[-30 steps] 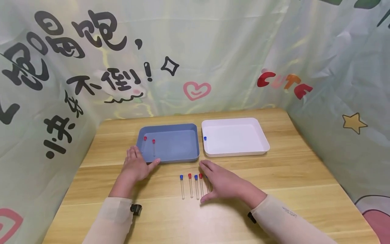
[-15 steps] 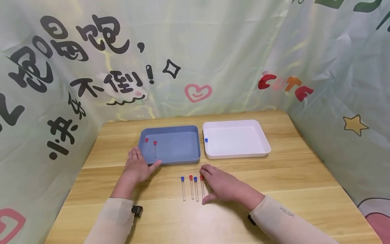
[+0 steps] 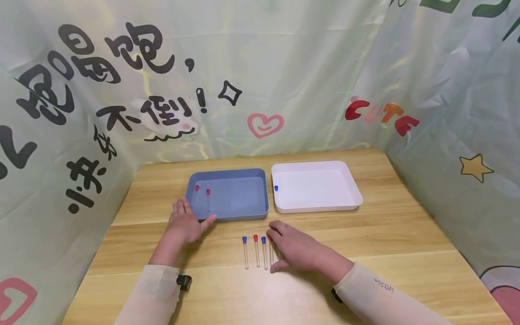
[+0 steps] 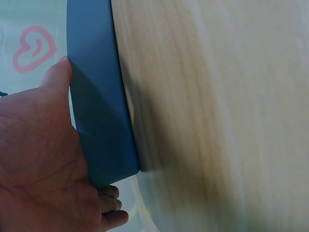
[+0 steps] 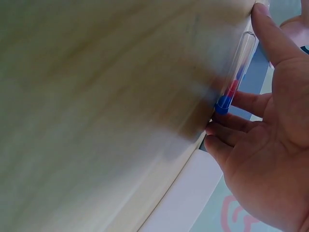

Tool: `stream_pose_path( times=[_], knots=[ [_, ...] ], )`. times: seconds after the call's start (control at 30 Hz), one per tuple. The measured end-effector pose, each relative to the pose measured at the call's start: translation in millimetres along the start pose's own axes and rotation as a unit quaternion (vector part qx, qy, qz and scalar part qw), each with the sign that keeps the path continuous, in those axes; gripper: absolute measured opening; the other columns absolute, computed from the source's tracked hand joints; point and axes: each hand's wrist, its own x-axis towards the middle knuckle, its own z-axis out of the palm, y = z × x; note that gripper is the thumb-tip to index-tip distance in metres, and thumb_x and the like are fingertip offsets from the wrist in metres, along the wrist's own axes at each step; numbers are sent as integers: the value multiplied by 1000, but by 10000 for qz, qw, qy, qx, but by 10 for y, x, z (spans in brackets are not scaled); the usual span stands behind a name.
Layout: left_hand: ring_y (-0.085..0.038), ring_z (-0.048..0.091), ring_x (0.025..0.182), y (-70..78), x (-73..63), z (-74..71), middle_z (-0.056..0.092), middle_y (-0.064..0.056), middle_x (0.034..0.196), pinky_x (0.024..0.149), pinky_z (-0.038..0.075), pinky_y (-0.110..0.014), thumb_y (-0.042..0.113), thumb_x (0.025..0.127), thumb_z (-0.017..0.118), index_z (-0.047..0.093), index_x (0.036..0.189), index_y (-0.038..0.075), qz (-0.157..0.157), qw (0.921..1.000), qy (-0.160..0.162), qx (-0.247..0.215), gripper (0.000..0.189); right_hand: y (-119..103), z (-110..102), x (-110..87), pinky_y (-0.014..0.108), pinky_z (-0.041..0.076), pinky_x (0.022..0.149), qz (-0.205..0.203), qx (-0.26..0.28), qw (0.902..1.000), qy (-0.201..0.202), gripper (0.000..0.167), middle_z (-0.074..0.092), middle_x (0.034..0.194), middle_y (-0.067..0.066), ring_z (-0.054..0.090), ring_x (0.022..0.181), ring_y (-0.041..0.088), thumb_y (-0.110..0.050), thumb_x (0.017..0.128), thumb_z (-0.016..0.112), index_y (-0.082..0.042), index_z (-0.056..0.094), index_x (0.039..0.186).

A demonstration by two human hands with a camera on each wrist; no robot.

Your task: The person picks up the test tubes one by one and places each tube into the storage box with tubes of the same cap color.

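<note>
My left hand rests against the front left corner of a blue-grey tray, its thumb at the front wall and its fingers round the side. Inside that tray lie two red-capped test tubes. My right hand arches over the right end of a row of capped test tubes on the table, thumb and fingers apart. A blue-capped tube lies between them in the right wrist view. To its left show a blue-capped tube, a red-capped tube and another blue-capped tube; one more red cap is partly hidden.
A white tray stands right of the blue-grey one, with a blue cap at its left side. The wooden table has printed cloth hanging behind it and at both sides.
The camera view has shifted slightly. My right hand has drawn a little closer over the right end of the tube row. My left hand stays at the blue-grey tray.
</note>
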Motion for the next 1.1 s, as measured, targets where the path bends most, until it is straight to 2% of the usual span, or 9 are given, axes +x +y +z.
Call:
stream_pose_path(
  times=[0.3,0.73,1.1],
  knots=[
    [-62,-6,163,-11,-50,-37,-12,-45,172,137,8,-67,79,105,40,-12,161,-22,7,10000,29,-90,127,-16,-29,12,46,45,129,-94,73,9999,25,97,43,167,19,48,154,34,-65,92,77,0,50,158],
    [-60,-5,165,-11,-65,59,-11,-44,173,138,10,-66,78,105,40,-11,162,-21,-21,9999,75,-71,125,-19,-10,-38,48,43,130,-73,437,9990,1,96,44,168,19,47,156,34,-60,94,78,0,45,161],
    [-57,-6,166,0,-23,12,-11,-41,175,139,8,-63,77,105,42,-12,163,-19,-55,9998,97,-141,124,-96,-277,22,53,40,131,-284,394,9980,405,100,40,172,24,43,159,41,-54,96,77,3,35,166]
  ],
)
